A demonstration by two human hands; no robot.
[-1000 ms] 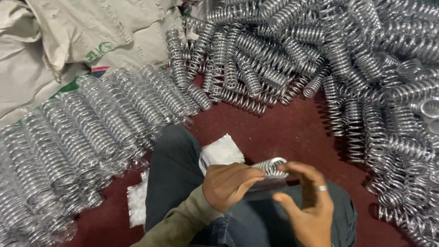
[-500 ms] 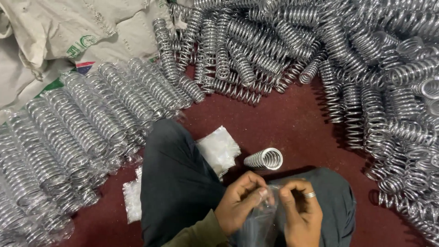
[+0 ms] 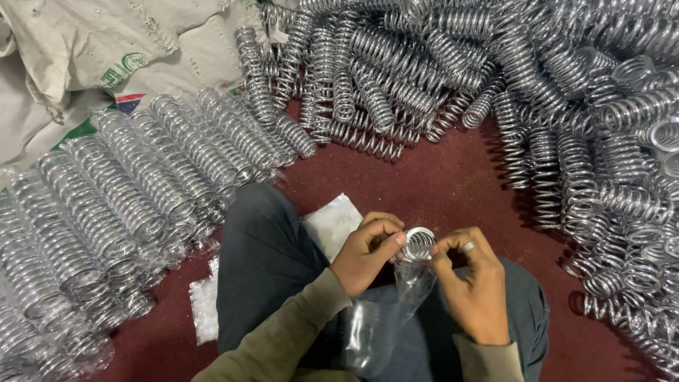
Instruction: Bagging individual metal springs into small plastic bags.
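A shiny metal coil spring stands end-up between my hands, its top ring facing the camera. My left hand pinches its left side and my right hand, with a ring on one finger, pinches its right side. The spring sits inside the mouth of a clear plastic sleeve that hangs down over my dark trousers. Both hands grip the sleeve's rim together with the spring.
Bagged springs lie in a neat row on the left. A big loose heap of bare springs fills the top and right. A stack of clear sleeves lies by my knee on the dark red floor. Cloth sacks lie top left.
The spring, lying on my lap half a second ago, now stands between my fingers inside the sleeve's mouth. Both hands have risen and closed around it.
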